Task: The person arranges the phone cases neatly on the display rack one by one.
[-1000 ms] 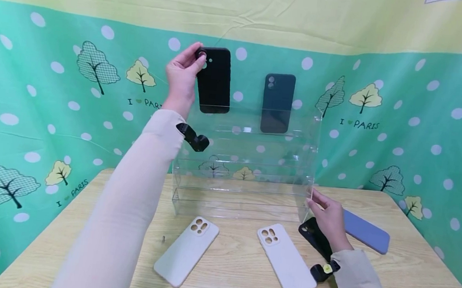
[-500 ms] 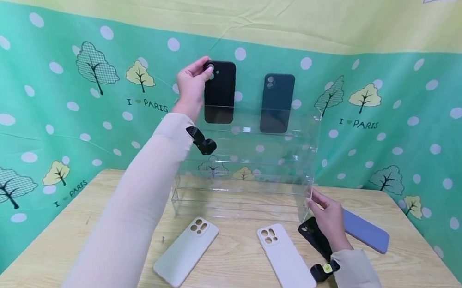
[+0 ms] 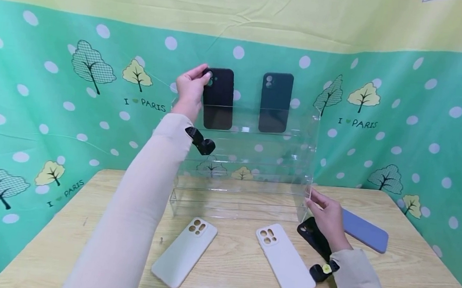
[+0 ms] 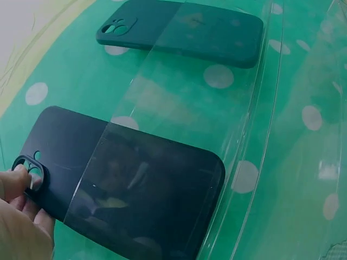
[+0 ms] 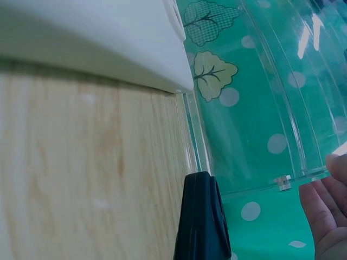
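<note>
My left hand (image 3: 190,89) pinches a black phone case (image 3: 222,85) at its upper left corner, by the camera cutout. The case's lower part is behind the clear front panel of the top tier of a clear acrylic display rack (image 3: 238,199). In the left wrist view, the thumb and fingers are at the cutout's ring (image 4: 38,172). To the right, a dark blue-green phone case (image 3: 277,90) leans upright in the same tier. My right hand (image 3: 327,218) holds the rack's right side edge between thumb and fingers, low down near the table.
Two white phone cases (image 3: 184,253) (image 3: 285,262) lie on the wooden table (image 3: 222,277) before the rack. Another black case (image 3: 315,238) lies partly under my right hand, with a blue-purple case (image 3: 364,231) beside it. A patterned green cloth (image 3: 130,153) hangs behind.
My left hand has lowered the black case, shifting it slightly right, so its lower part is now behind the top tier's front panel. My right hand has stayed at the rack's edge.
</note>
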`<state>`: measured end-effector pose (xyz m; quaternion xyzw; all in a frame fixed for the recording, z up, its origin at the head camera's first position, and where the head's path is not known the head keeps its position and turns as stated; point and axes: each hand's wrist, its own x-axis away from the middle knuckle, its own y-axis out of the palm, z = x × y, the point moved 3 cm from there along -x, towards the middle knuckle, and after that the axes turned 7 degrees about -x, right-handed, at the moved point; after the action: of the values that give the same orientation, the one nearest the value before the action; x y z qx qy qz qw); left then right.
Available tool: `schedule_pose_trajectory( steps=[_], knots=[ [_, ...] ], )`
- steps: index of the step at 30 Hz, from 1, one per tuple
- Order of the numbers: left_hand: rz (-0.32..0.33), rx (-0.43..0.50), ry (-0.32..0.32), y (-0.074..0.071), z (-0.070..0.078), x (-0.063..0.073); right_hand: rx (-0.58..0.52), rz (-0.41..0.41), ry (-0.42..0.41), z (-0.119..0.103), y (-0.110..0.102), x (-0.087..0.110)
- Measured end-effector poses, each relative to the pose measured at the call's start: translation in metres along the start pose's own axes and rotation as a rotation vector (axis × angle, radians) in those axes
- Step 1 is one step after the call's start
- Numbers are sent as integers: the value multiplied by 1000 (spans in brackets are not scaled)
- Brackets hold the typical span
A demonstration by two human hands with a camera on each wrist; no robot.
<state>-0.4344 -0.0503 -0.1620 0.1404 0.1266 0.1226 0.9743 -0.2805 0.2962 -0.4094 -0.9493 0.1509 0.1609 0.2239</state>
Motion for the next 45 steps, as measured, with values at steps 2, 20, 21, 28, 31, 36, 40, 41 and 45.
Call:
schedule_pose_trajectory(
  steps=[2, 20, 21, 28, 31, 36, 40, 41, 45],
  knots=[
    [5, -6, 1, -1, 1, 0, 4, -3, 5, -1, 0, 0],
    [-83, -30, 31, -44, 29, 41, 6, -11, 9, -1, 0, 0],
    [-98, -34, 34, -47, 28, 46, 6, -10, 5, -1, -1, 0],
    [-221, -188, 54, -74, 0, 88, 1, 4, -4, 1, -2, -1],
    [-273, -270, 45, -87, -21, 107, -1, 4, -6, 1, -1, -1],
    [-347, -365, 6, -110, -57, 136, -3, 0, -2, 0, 1, -1],
    [-403, -434, -49, -129, -88, 156, 5, -6, 1, 0, 3, 0],
    [-418, -452, -65, -133, -97, 160, 5, -6, 0, 1, 3, 0],
    [-480, -516, -123, -147, -131, 176, 7, -7, 3, 2, 1, 1]
  ],
)
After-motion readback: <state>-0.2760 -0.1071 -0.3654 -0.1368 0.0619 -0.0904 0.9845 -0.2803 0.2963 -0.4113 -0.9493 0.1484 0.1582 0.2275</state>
